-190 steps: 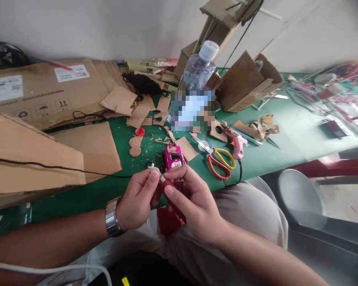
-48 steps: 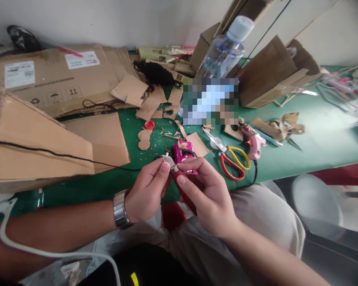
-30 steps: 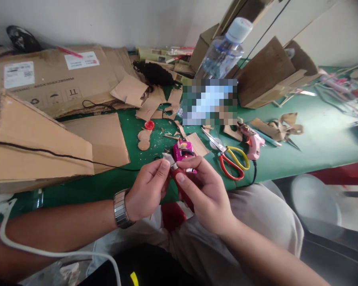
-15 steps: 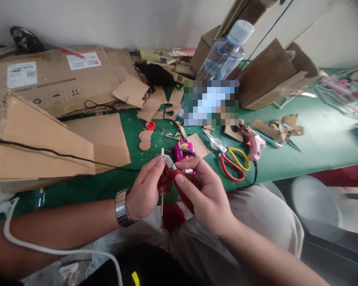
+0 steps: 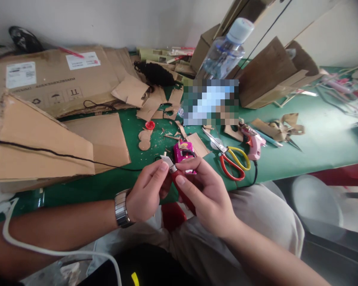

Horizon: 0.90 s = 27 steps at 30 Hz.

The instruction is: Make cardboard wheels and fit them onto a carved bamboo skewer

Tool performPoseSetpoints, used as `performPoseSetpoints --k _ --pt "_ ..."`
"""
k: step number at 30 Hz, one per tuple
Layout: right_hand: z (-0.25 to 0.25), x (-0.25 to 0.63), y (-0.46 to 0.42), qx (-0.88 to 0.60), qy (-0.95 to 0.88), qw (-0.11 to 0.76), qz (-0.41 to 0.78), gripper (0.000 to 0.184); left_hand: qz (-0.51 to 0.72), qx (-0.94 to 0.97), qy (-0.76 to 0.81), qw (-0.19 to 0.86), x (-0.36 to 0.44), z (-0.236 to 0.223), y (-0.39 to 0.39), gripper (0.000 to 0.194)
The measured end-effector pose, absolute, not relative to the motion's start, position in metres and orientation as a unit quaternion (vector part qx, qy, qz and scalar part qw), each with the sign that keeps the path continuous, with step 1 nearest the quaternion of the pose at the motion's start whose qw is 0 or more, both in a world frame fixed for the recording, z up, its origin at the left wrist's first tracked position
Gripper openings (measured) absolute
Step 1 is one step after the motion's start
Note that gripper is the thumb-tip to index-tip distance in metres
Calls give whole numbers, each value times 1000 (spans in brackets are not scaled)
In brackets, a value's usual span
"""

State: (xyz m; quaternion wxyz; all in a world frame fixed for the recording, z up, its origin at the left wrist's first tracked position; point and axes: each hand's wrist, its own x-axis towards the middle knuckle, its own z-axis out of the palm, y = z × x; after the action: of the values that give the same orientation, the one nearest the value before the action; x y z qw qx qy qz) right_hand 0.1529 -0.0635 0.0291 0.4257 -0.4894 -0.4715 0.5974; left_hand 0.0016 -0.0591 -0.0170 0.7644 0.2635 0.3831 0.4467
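My left hand, wearing a metal watch, pinches a thin wooden stick. Only the stick's pale tip shows above the fingers. A red-handled craft knife is gripped in my right hand. Its flat, pointed blade lies across the stick just below the tip, beside my left thumb. Part of the blade and most of the stick are hidden by the fingers. Just behind both hands, on the green tabletop, sits a small magenta object with a black strap-like part; my right fingers cover its lower edge.
Scissors with red and yellow handles lie right of the hands, near a pink glue gun. Behind are a plastic bottle and a cardboard box. A cardboard structure with a black cord stands left; cardboard scraps are strewn mid-table.
Half a second ago the stick stood further out above my fingers and its lower length showed below; now only the tip shows. The knife stays in my right hand, its blade shifting slightly.
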Motion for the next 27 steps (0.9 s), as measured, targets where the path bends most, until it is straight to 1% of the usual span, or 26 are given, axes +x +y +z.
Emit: performPoseSetpoints --k 5,21,27 --pt "31 153 -64 -486 -472 422 603 17 443 275 384 762 1 -16 -60 52" --pt "32 154 -62 -507 -458 407 606 26 445 280 394 754 1 -15 -59 50" --pt "33 154 -62 -493 -464 416 607 23 447 301 377 754 1 -17 -58 51"
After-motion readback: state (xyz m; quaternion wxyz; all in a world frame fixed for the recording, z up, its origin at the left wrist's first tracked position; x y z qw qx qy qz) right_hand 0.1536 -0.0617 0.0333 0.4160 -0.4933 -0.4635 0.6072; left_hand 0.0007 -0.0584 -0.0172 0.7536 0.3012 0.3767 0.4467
